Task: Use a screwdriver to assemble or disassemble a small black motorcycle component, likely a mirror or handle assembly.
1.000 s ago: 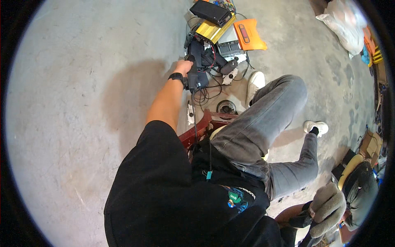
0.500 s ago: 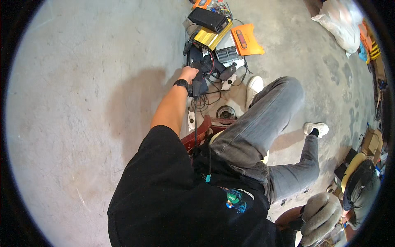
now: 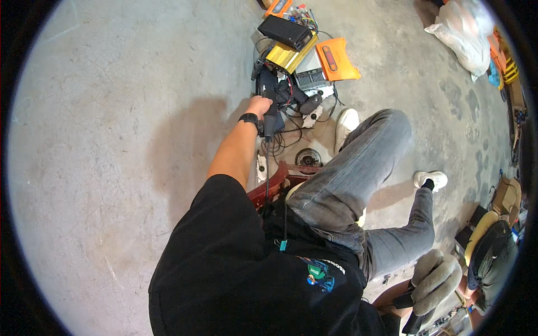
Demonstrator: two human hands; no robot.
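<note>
My left hand [image 3: 259, 105] is closed round a slim black corded tool [image 3: 270, 120] at the near left side of a heap of electrical parts. Its cord [image 3: 267, 173] runs back toward my body. Beyond the hand are dark cloth-like pieces and tangled wires, a gold-yellow finned metal box [image 3: 288, 54], a black box [image 3: 284, 31] on top of it and an orange panel [image 3: 337, 59]. At lower right, my right forearm [image 3: 392, 295] ends at a thick, fuzzy grey rolled thing [image 3: 437, 283]. Whether this is a glove or something held is unclear; the fingers cannot be made out.
A dark red low frame [image 3: 274, 182] lies in front of me, beside a round metal part [image 3: 307, 158]. My legs [image 3: 353, 168] extend to the right. A white plastic bag [image 3: 462, 39] sits far right. Another person [image 3: 493, 263] is at the lower right near cardboard boxes [image 3: 507, 196].
The whole view has shifted slightly. My left hand keeps its grip on the black corded tool. The grey rolled thing by my right arm has moved a little up and left.
</note>
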